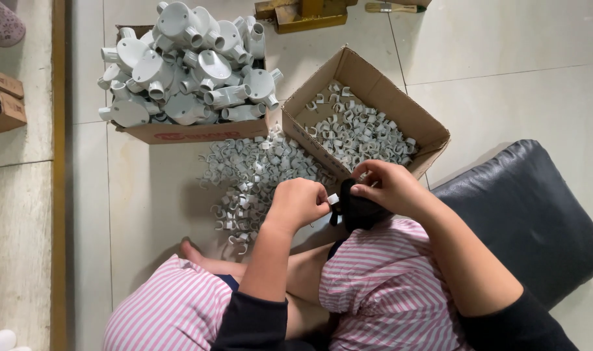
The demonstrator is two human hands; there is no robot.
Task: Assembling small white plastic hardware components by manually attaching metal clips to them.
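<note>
Two sets of fingers meeting above the lap: left hand (298,203) pinched on a small white plastic clip (333,199), right hand (389,187) clamped on a black fabric pouch (359,209). Clip probably light, stiff, a little slick, best nipped by its flat sides. Beyond, loose clip pile (257,179) on the floor, open brown carton of clips (361,127), brown box of grey conduit fittings (189,65) with a red label strip along its front
</note>
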